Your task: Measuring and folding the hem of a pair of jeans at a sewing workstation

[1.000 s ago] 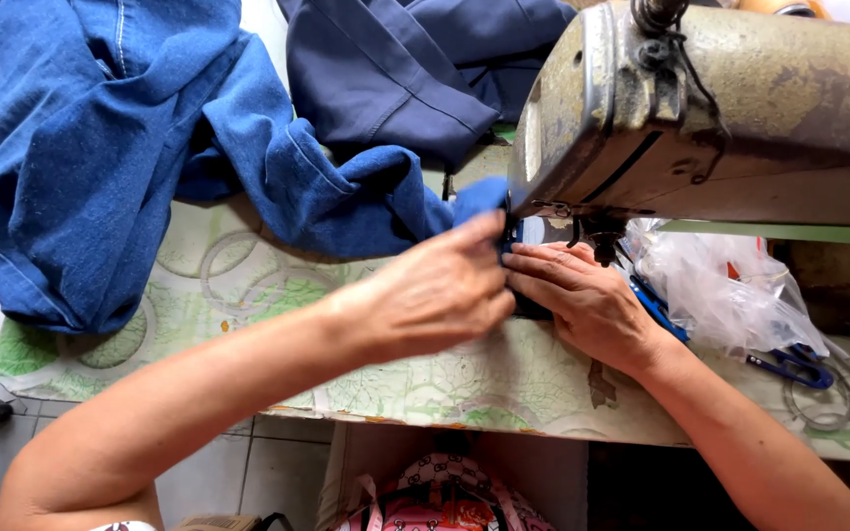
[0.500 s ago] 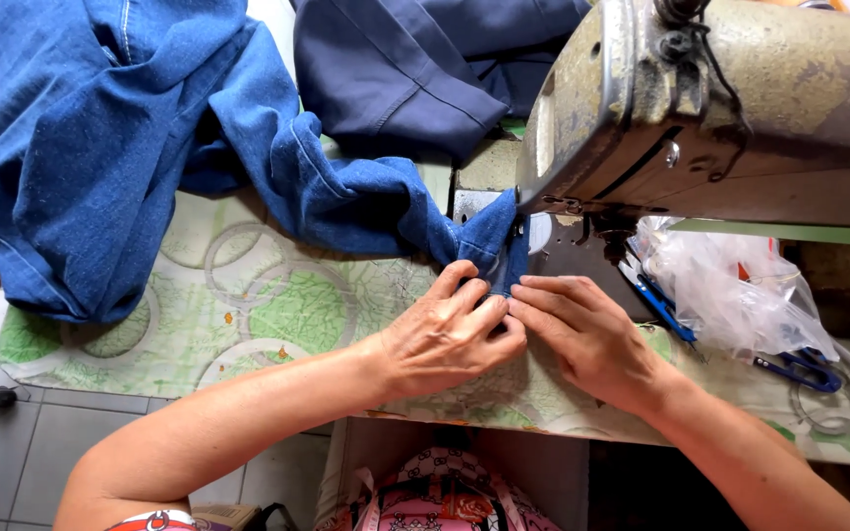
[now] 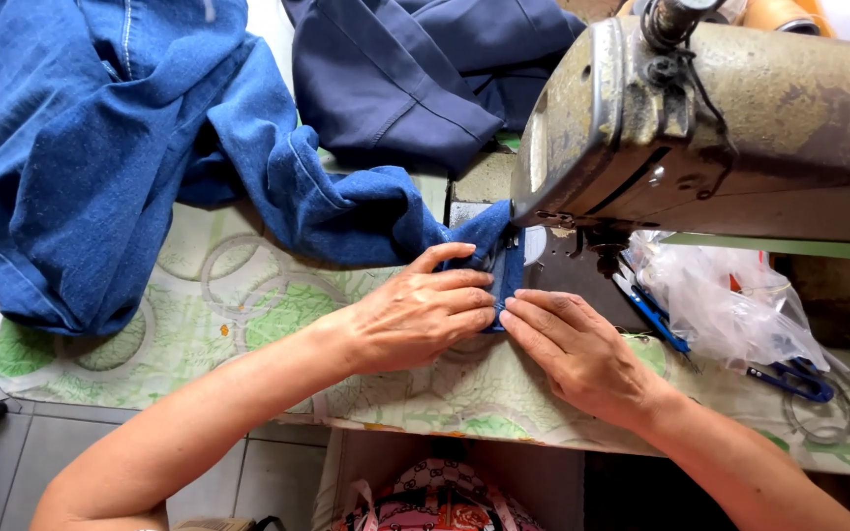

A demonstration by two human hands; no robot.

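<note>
Left hand: left hand (image 3: 423,317) lies flat, palm down, fingers (image 3: 464,300) together and pressed on the folded edge of the jeans (image 3: 100,167); thumb raised onto the cloth.
Right hand: right hand (image 3: 582,354) lies flat just beside the left, fingers close together, tips touching the same folded edge; nothing is gripped.
Jeans: mid-blue denim, coarse twill weave, pale stitched seams. The bulk lies crumpled well beyond the left fingers; one narrow leg end runs in to both sets of fingertips and ends under the machine head.
Sewing machine: sewing machine (image 3: 740,128) stands just beyond the right fingers; rounded metal casting, worn beige paint, dull rust-brown patches.
Dark cloth: navy garment (image 3: 425,79), smooth and finer woven, folded in soft ridges, far beyond the left fingers.
Surface: surface (image 3: 248,315) under both hands has a glossy covering printed with green leaves and pale rings.
Plastic bag: clear, crinkled plastic bag (image 3: 730,305) lies to the right of the right fingers.
Scissors: blue-handled scissors (image 3: 789,379) rest beside the bag.
</note>
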